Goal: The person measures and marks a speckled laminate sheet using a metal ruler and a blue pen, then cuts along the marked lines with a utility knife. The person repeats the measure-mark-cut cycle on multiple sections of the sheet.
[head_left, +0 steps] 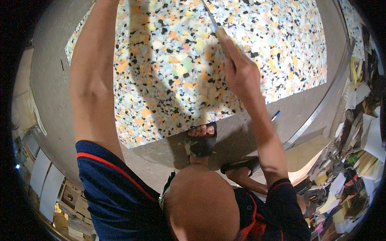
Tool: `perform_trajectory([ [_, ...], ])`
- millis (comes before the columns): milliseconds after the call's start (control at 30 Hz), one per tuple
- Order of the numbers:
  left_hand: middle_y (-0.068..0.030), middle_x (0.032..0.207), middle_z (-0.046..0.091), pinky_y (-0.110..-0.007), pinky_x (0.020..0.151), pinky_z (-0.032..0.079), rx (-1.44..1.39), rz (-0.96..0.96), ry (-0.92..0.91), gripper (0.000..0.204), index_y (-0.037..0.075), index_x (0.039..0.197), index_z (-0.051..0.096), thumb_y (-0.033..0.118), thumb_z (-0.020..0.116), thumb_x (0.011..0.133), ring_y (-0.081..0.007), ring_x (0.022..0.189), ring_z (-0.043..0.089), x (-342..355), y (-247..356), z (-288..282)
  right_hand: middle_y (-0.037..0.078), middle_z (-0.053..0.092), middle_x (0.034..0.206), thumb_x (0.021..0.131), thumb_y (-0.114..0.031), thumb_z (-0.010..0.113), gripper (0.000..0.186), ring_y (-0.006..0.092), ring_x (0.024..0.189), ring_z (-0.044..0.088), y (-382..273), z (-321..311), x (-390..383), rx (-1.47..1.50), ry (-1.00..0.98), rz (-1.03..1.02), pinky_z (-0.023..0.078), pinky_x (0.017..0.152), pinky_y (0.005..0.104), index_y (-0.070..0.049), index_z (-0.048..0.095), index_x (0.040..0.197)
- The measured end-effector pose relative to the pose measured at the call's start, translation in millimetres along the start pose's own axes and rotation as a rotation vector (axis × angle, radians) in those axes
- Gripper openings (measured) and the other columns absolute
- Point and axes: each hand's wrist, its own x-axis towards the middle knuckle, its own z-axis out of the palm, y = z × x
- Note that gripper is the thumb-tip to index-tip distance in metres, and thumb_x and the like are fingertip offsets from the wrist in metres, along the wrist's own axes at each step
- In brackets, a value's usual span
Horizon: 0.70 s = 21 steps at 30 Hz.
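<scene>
My right hand (243, 76) is closed around the pale handle of a knife (220, 33). Its long, thin blade points away from me, over a large speckled foam sheet (289, 60). The sheet is white with orange, black and pale green flecks, and it lies flat on the floor. My left arm (94, 80) reaches far forward along the sheet's left side. The left hand itself is beyond the top edge of the picture. Shadows of my arms fall across the foam.
A blue pen (276, 115) lies on the floor by my right forearm. Further right is a long metal strip (311, 118), beside a heap of paper and foam scraps (341, 180). My sandalled foot (202, 140) is at the sheet's near edge. Pale boards (46, 180) stand at the left.
</scene>
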Motion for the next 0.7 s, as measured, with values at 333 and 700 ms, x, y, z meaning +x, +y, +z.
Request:
perform_trajectory([
  [333, -0.0280, 0.132, 0.062, -0.047, 0.105, 0.047, -0.062, -0.058, -0.034, 0.107, -0.007, 0.142, 0.052, 0.055, 0.090, 0.063, -0.0393, 0.124, 0.059, -1.6, 14.1, -17.8, 0.018, 0.070, 0.084, 0.090, -0.001, 0.063, 0.066, 0.0321, 0.075, 0.070, 9.5, -17.8, -65.3, -0.016, -0.070, 0.068, 0.057, 0.068, 0.0435, -0.019, 0.049, 0.151],
  [700, -0.0258, 0.131, 0.063, -0.046, 0.104, 0.047, -0.070, -0.079, 0.062, 0.105, -0.007, 0.142, 0.052, 0.051, 0.091, 0.064, -0.0385, 0.123, 0.059, -6.7, 32.7, -28.3, 0.020, 0.071, 0.094, 0.093, -0.003, 0.062, 0.062, 0.0357, 0.080, 0.072, 15.6, 2.0, -26.2, 0.001, 0.051, 0.001, 0.057, 0.064, 0.0439, -0.020, 0.050, 0.151],
])
